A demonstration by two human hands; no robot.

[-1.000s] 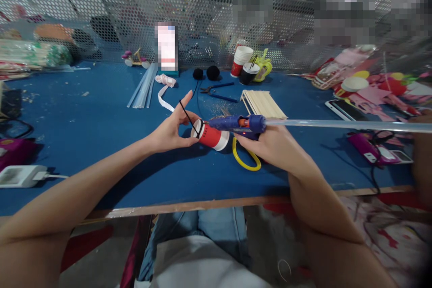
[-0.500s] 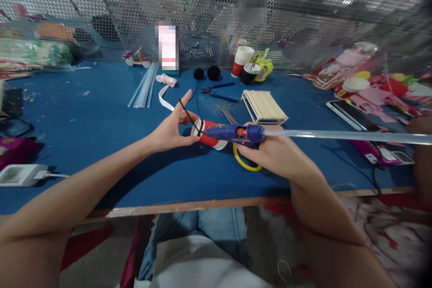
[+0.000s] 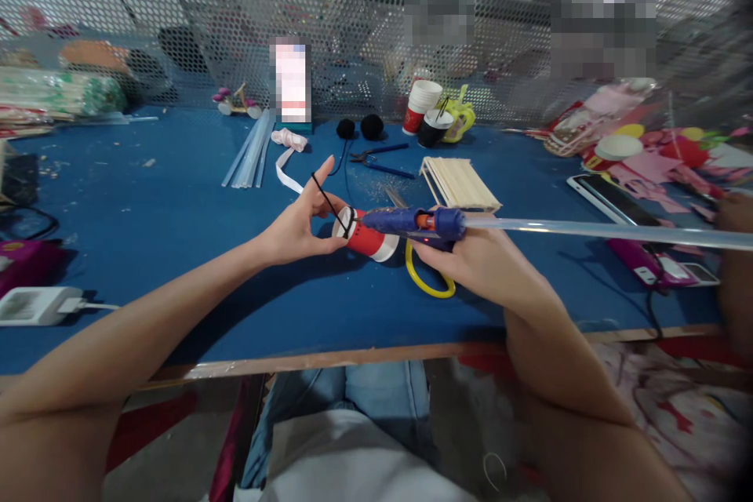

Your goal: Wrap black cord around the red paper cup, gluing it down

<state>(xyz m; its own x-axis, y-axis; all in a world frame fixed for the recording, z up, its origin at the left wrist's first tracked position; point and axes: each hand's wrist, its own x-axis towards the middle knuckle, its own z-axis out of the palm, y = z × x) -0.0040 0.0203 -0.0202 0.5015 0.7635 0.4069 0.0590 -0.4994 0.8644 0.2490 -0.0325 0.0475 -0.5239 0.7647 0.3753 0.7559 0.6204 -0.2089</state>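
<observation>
Far left on the blue tabletop (image 3: 147, 251): a plastic-wrapped bundle (image 3: 64, 90) at the back, a white power adapter (image 3: 35, 306) near the front. Moving right, clear glue sticks (image 3: 250, 153) fanned out in a loose row, then a roll of pale ribbon (image 3: 289, 141) with a loose tail trailing toward the fingers.

And here, the left hand (image 3: 303, 223)! Pinching a red paper cup (image 3: 369, 238) by its white end, thumb below, fingers behind, index raised, with black yarn (image 3: 329, 202) pulled taut from that finger to the cup. Cup tipped on its side, right in the middle, between both hands. Behind, two black balls (image 3: 372, 127) and blue-handled pliers (image 3: 391, 169).

Pointing left over the cup, a blue glue gun (image 3: 405, 221), nozzle right by the yarn; hard to tell if touching. Beneath, yellow-handled scissors (image 3: 435, 294); behind, a slatted stick rack (image 3: 462, 182).

Next, the right hand (image 3: 488, 255), wrapped firmly round the gun's handle, trigger finger hidden. Jutting rightward from the gun, a long glue stick (image 3: 588, 229); past it, a phone (image 3: 617, 198) and, at the edge, a co-worker's blurred hand (image 3: 735, 212).
</observation>
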